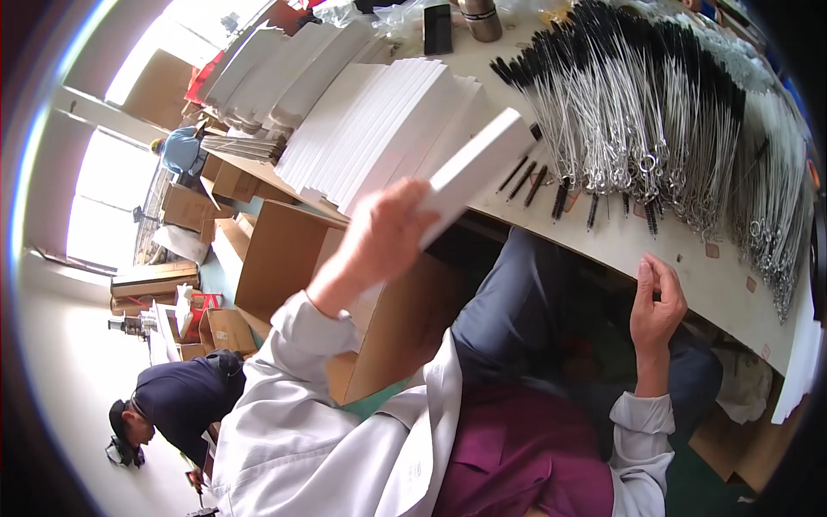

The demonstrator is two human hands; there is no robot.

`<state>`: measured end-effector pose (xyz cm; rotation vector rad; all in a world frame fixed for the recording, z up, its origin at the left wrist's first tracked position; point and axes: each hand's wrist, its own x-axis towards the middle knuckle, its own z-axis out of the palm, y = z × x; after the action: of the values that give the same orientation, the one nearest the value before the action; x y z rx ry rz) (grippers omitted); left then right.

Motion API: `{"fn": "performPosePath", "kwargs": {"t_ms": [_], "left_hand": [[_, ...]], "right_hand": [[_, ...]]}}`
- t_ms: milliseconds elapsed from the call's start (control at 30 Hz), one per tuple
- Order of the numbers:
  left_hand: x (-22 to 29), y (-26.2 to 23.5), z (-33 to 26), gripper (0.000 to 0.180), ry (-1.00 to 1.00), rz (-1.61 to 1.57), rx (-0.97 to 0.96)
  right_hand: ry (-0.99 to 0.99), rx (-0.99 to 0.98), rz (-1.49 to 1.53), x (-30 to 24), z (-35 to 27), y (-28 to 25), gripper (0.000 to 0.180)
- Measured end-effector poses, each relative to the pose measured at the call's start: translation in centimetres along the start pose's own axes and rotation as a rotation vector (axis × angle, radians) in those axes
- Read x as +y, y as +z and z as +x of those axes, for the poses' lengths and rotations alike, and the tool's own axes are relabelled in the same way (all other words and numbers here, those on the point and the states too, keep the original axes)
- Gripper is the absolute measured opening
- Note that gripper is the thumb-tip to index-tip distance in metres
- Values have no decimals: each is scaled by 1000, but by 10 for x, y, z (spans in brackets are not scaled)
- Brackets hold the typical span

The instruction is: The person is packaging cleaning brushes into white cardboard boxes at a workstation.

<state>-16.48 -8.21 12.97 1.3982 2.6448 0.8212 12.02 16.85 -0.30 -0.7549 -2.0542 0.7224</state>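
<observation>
A long, narrow white box (482, 164) is gripped in my left hand (388, 226), raised and tilted beside the table's near edge. My left fingers wrap round its lower end and look slightly blurred. My right hand (658, 302) hovers just off the table edge, fingers curled together with nothing visible in them. In front of it lies a big heap of wire-handled brushes (629, 112) with black bristles and looped metal ends. Several short black brush heads (536, 185) lie at the heap's near side. To the left stands a stack of flat white boxes (370, 121) like the one I hold.
An open cardboard carton (284, 258) stands below the table, left of my knees. More white boxes (258, 69) are piled at the far left. A dark phone (438, 29) and a metal flask (480, 19) sit at the back. A bending person (185, 388) is at the left.
</observation>
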Motion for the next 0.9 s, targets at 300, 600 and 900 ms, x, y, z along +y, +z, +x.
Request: {"fn": "performPosePath", "kwargs": {"t_ms": [300,600,900], "left_hand": [[-179,-103,97,30,-97,627,324],[-269,-106,132,20,-194,1022,305],[-251,-94,133,49,-283,720,223]], "right_hand": [[-54,57,-35,23,8,15,9],[-58,43,-92,24,4,22,10],[-118,117,-132,21,2,15,7]]}}
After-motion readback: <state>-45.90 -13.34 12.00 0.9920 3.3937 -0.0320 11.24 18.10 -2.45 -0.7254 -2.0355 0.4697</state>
